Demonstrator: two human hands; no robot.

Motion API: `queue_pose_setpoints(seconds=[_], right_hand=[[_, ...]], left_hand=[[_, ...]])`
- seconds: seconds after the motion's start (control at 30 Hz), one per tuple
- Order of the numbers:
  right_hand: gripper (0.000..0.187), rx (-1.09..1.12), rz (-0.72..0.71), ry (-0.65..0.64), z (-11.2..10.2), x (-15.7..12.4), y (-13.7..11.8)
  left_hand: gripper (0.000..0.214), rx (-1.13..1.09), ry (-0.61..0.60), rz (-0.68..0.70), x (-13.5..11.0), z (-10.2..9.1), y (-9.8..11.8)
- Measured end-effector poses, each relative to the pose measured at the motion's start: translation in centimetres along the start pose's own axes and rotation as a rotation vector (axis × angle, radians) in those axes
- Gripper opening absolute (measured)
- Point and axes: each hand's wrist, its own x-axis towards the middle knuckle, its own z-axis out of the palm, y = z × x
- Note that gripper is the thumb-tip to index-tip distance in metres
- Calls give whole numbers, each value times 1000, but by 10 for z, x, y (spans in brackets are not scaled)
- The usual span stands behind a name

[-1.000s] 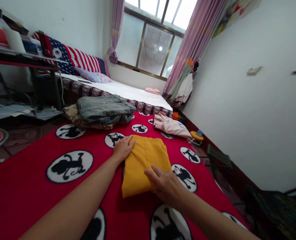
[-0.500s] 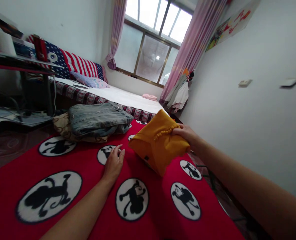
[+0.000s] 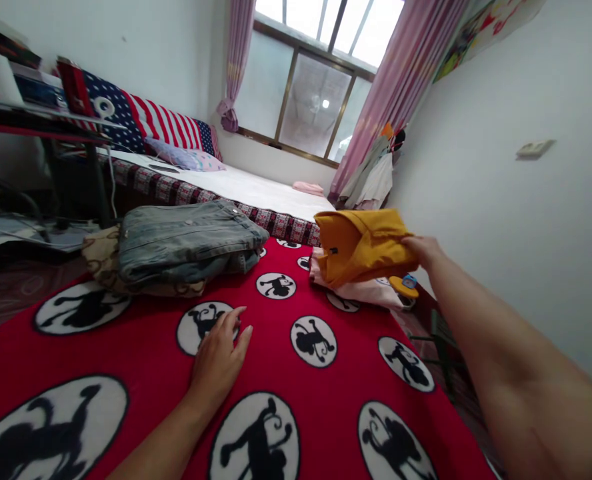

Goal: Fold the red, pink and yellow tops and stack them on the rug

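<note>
A folded mustard-yellow garment hangs from my right hand, which pinches its right edge. Beneath it, a pale pink folded cloth lies at the far right of the red blanket. My left hand rests low over the blanket, fingers apart and holding nothing. To its upper left sits a folded denim garment, on top of a tan patterned cloth.
Behind stands a bed with a white cover and a pink folded cloth. A cluttered desk is on the left. White clothes hang by the curtain. A dark stool stands beyond the right edge.
My right hand has carried the yellow garment away to the far right, over the pink cloth. My left hand has opened wider and shifted slightly towards me.
</note>
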Motion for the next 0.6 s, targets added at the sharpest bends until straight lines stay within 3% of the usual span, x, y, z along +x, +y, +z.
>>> queue_pose_setpoints(seconds=[0.1, 0.2, 0.3, 0.37, 0.47, 0.6], right_hand=[[64, -261, -5, -11, 46, -15, 47], [54, -462, -190, -221, 102, -37, 75], [61, -536, -220, -225, 137, -52, 88], [67, -582, -254, -209, 141, -55, 93], [66, -605, -353, -207, 130, -52, 88], [62, -530, -314, -133, 125, -42, 60]], left_hand=[[43, 67, -6, 17, -1, 1, 1], [43, 101, -21, 24, -1, 1, 1], [43, 118, -23, 34, -1, 2, 0], [41, 132, -28, 46, -2, 2, -1], [38, 183, -43, 62, -3, 2, 0], [36, 244, -51, 73, -4, 3, 1]])
